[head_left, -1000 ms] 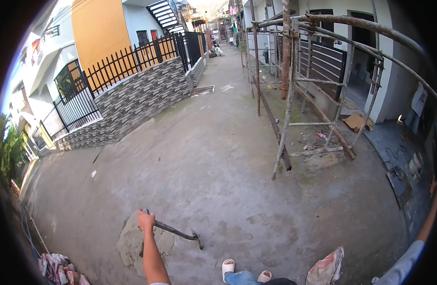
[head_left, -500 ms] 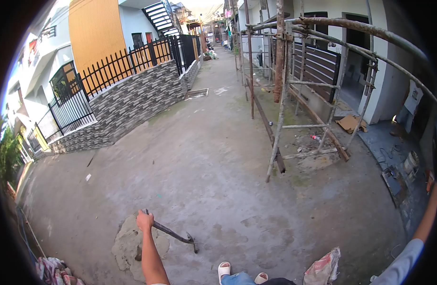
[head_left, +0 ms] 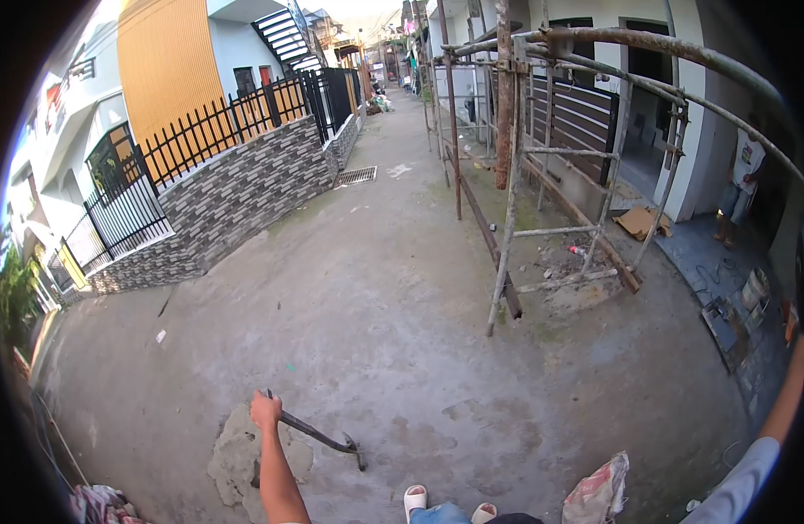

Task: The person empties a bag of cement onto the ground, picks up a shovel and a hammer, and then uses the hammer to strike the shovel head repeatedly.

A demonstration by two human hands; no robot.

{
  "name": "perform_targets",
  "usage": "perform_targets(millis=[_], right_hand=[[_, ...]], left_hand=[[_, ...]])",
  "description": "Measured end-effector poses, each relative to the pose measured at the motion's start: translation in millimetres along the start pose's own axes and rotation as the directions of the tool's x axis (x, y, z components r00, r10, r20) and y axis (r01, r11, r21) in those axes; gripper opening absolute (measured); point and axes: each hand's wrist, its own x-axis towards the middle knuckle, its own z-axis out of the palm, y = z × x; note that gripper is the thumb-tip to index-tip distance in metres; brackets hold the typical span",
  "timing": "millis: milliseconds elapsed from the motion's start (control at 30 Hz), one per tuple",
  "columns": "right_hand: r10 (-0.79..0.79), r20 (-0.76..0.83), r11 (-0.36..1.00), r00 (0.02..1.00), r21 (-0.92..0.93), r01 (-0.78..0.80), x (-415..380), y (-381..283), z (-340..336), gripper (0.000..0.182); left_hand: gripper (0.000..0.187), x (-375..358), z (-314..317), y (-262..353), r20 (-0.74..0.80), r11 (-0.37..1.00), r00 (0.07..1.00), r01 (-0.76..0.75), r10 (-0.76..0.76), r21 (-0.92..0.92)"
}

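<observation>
Low down, left hand (head_left: pixel 266 410) fisted round the hoe (head_left: pixel 319 434) handle, arm outstretched over the mortar patch (head_left: pixel 236 454).

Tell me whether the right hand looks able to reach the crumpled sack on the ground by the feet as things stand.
Probably yes. The right arm hangs out to the side, its hand out of frame, and the crumpled sack lies below it with bare ground between. The left hand grips the hoe.

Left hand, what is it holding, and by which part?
The left hand grips a dark metal hoe-like tool at the upper end of its handle; the head rests on the concrete beside a mortar patch. The right hand is out of view.
</observation>
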Motion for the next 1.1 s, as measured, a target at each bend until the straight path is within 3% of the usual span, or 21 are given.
perform_targets(millis=[267,367,400,433,467,500,533,567,633,800,967,1067,1100], right_hand=[[0.001,0.012,0.999,1.0,0.038,-0.002,1.4,-3.2,-4.9,0.055],[0.002,-0.022,0.999,1.0,0.035,-0.001,0.0,-1.7,0.2,0.054],[-0.024,-0.421,0.663,0.907,0.672,0.329,42.6,20.8,152.4,0.055],[-0.146,-0.336,0.916,0.93,0.31,0.255,24.4,19.8,108.4,0.037],[-0.265,-0.244,0.962,0.933,-0.136,0.237,3.5,16.2,52.9,0.029],[-0.149,-0.117,0.989,0.982,-0.026,0.147,0.9,5.8,29.3,0.025],[0.03,-0.038,0.975,0.999,0.22,-0.021,10.4,6.1,32.6,0.057],[0.097,-0.029,0.985,0.995,0.146,-0.092,-6.6,-9.2,-11.3,0.046],[0.082,-0.069,0.988,0.994,0.138,-0.072,-5.9,-5.7,-8.1,0.045],[0.063,-0.099,0.992,0.993,0.118,-0.051,-7.0,-7.0,-4.5,0.044],[0.06,-0.032,0.99,0.998,0.133,-0.055,9.8,6.9,6.1,0.048],[0.061,0.119,0.99,0.991,0.118,-0.075,25.5,12.1,28.8,0.058],[-0.03,0.12,0.992,0.992,0.129,0.015,28.3,19.2,30.1,0.061]], left_hand=[[0.043,7.2,6.8,-12.8,-0.019,1.0,1.0,0.008,-0.009,-0.023],[0.041,2.7,-4.0,-17.3,0.038,0.998,0.999,-0.014,0.011,0.057],[0.039,15.1,17.8,-35.0,-0.069,0.997,0.995,-0.068,0.069,0.024],[0.041,17.6,16.3,-38.2,-0.03,0.997,0.996,-0.078,0.079,0.008],[0.042,25.5,23.6,-44.3,-0.08,0.997,0.994,-0.078,0.078,0.006],[0.048,53.4,46.5,-68.3,-0.036,0.996,0.996,-0.076,0.077,0.041],[0.05,30.5,11.9,-51.1,0.049,0.995,0.997,-0.066,0.063,0.071],[0.05,44.3,27.2,-65.1,0.002,0.992,0.995,-0.1,0.1,0.074],[0.05,54.7,37.1,-82.8,-0.045,0.988,0.99,-0.129,0.133,0.079],[0.051,21.2,-1.0,-75.3,-0.014,0.993,1.0,-0.019,0.021,0.114],[0.049,23.4,2.6,-79.5,-0.027,0.988,0.998,-0.053,0.057,0.142],[0.044,22.4,-0.1,-80.0,0.011,0.991,0.998,-0.067,0.066,0.12],[0.044,14.4,-8.5,-72.1,0.028,0.986,0.998,-0.061,0.057,0.156]])
